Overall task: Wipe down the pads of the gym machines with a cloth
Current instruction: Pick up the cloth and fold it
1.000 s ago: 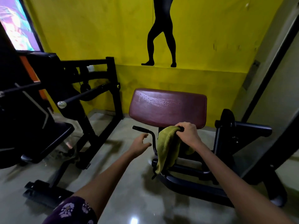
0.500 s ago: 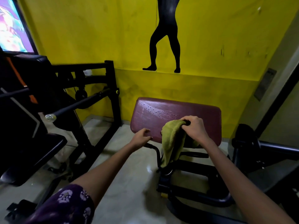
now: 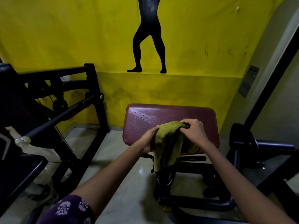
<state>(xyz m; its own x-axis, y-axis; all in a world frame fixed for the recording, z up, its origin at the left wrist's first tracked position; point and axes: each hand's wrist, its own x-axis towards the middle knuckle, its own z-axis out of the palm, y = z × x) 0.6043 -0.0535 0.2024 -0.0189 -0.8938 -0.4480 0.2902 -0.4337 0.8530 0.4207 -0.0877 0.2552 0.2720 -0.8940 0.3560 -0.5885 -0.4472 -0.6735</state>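
Yellow wall (image 3: pixel 194 38), maroon pad (image 3: pixel 169 115), both hands' grip on green cloth (image 3: pixel 168 143)

Gym, padded machine (image 3: pixel 169 117), athlete wall silhouette (image 3: pixel 149 38)
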